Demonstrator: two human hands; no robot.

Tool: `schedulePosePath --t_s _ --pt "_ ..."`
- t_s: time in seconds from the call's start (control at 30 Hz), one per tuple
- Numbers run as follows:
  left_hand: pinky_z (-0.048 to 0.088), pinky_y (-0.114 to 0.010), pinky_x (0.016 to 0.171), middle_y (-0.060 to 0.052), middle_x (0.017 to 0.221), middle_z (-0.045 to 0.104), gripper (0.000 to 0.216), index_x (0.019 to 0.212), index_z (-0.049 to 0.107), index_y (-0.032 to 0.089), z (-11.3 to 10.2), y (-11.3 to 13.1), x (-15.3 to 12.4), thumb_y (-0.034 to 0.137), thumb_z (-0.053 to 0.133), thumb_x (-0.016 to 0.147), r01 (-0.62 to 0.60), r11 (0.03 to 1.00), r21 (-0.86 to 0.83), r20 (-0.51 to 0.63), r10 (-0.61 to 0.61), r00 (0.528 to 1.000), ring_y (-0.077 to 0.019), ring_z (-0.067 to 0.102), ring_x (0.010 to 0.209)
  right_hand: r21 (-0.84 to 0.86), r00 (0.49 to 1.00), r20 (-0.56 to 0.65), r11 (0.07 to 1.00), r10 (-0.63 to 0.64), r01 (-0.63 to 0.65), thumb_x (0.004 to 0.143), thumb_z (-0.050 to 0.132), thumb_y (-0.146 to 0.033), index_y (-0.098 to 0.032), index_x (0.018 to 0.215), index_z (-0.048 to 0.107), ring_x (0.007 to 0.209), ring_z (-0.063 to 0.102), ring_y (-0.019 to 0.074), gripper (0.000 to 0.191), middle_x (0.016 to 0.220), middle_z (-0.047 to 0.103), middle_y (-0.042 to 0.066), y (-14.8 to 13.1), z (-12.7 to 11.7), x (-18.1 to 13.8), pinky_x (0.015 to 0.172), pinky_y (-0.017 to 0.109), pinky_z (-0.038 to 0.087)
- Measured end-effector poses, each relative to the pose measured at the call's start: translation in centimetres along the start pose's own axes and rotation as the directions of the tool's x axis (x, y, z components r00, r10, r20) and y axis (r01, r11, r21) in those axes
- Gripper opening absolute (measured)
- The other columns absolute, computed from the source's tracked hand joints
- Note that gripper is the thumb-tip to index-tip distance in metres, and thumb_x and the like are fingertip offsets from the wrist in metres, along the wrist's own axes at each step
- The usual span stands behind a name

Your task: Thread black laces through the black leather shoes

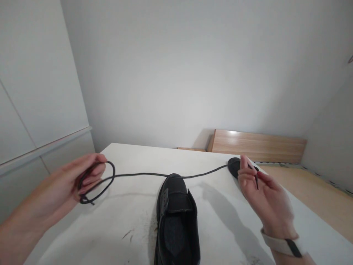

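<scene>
Between my two raised hands a black shoelace runs across the view, sagging a little. My left hand is closed on a looped length of it, with a loose end hanging below the fingers. The other end is pinched in my right hand, its tip poking out over the palm. Beneath the lace stands a black shoe, toe pointing away from me, its eyelet flaps spread and no lace seen in them. A second black shoe lies behind my right hand, which hides most of it.
Both shoes rest on a white table with some dark marks on its top. Beyond its right edge is a wooden bed frame with a headboard. A white cabinet stands at the left, and a grey wall closes the back.
</scene>
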State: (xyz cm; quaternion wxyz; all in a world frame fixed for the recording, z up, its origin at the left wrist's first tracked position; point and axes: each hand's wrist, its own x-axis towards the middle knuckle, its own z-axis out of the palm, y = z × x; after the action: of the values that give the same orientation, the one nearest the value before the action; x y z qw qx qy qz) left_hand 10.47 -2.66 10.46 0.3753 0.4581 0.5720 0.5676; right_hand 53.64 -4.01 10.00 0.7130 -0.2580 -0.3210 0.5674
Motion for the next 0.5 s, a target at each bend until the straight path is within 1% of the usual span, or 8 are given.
schedulePosePath --t_s 0.03,0.1,0.2,0.23,0.3,0.37,0.43,0.5 --pt "0.032 -0.016 0.045 0.005 0.060 0.051 0.025 0.080 0.066 0.018 0.0 0.3 0.4 0.042 0.060 0.081 0.062 0.985 -0.161 0.045 -0.056 0.997 -0.0049 0.034 0.051 -0.048 0.999 -0.012 0.998 -0.043 0.042 0.091 0.035 -0.013 -0.019 0.120 0.065 0.091 0.065 0.0083 0.042 0.127 0.064 0.008 0.1 -0.3 0.3 0.079 0.017 0.059" --pt "0.040 -0.015 0.052 0.004 0.070 0.063 0.014 0.084 0.069 0.016 -0.2 0.8 0.9 0.020 0.058 0.076 0.143 0.900 -0.412 0.098 -0.112 0.989 -0.0052 0.044 0.059 -0.133 0.995 -0.003 0.986 -0.104 0.103 0.082 0.036 -0.005 -0.020 0.127 0.062 0.118 0.059 0.0076 0.054 0.143 0.055 0.004 0.2 -0.7 0.8 0.101 0.022 0.052" --pt "0.053 -0.019 0.069 0.003 0.090 0.074 0.042 0.099 0.072 0.018 -0.2 1.2 1.2 0.006 0.058 0.062 0.087 0.882 -0.463 0.065 -0.064 0.996 -0.0126 0.061 0.085 -0.202 0.989 0.072 0.969 -0.132 0.144 0.074 0.043 0.001 -0.022 0.131 0.060 0.133 0.049 0.0073 0.064 0.147 0.053 0.001 0.2 -0.7 1.8 0.112 0.023 0.041" --pt "0.055 -0.020 0.073 0.003 0.094 0.075 0.045 0.101 0.072 0.019 0.0 1.2 1.3 0.004 0.062 0.059 0.061 0.896 -0.439 0.065 -0.036 0.997 -0.0147 0.063 0.090 -0.222 0.986 0.094 0.963 -0.135 0.153 0.077 0.046 0.000 -0.023 0.131 0.060 0.132 0.050 0.0084 0.060 0.147 0.053 0.001 0.1 -0.6 2.2 0.111 0.022 0.042" --pt "0.056 -0.020 0.074 0.001 0.092 0.075 0.039 0.096 0.073 0.018 0.9 1.4 1.5 0.010 0.077 0.058 -0.004 0.925 -0.380 0.067 0.032 0.997 -0.0158 0.064 0.090 -0.271 0.981 0.122 0.946 -0.151 0.180 0.087 0.056 -0.010 -0.025 0.124 0.066 0.120 0.061 0.0117 0.041 0.138 0.060 0.002 0.1 -0.2 3.3 0.101 0.021 0.051" --pt "0.054 -0.018 0.069 -0.001 0.079 0.073 0.034 0.086 0.073 0.016 2.1 1.5 1.7 0.028 0.088 0.059 -0.101 0.944 -0.314 0.048 0.122 0.991 -0.0138 0.062 0.078 -0.348 0.975 0.154 0.914 -0.162 0.206 0.091 0.066 -0.026 -0.023 0.108 0.074 0.089 0.070 0.0109 0.019 0.107 0.074 0.003 0.3 0.3 4.3 0.081 0.017 0.058" --pt "0.049 -0.018 0.064 0.000 0.069 0.066 0.038 0.080 0.072 0.015 3.2 1.4 2.0 0.047 0.086 0.064 -0.203 0.955 -0.217 0.010 0.211 0.978 -0.0120 0.056 0.070 -0.418 0.965 0.200 0.875 -0.173 0.243 0.089 0.072 -0.035 -0.019 0.093 0.076 0.059 0.063 0.0067 0.017 0.070 0.069 0.000 0.7 0.7 5.0 0.059 0.011 0.054" --pt "0.048 -0.020 0.070 -0.001 0.075 0.066 0.040 0.078 0.072 0.016 4.0 1.0 2.3 0.055 0.079 0.073 -0.263 0.957 -0.125 0.011 0.266 0.964 -0.0138 0.057 0.077 -0.448 0.957 0.235 0.856 -0.167 0.259 0.088 0.073 -0.038 -0.018 0.093 0.076 0.056 0.058 0.0063 0.021 0.063 0.064 -0.001 1.2 0.9 5.1 0.053 0.011 0.050"
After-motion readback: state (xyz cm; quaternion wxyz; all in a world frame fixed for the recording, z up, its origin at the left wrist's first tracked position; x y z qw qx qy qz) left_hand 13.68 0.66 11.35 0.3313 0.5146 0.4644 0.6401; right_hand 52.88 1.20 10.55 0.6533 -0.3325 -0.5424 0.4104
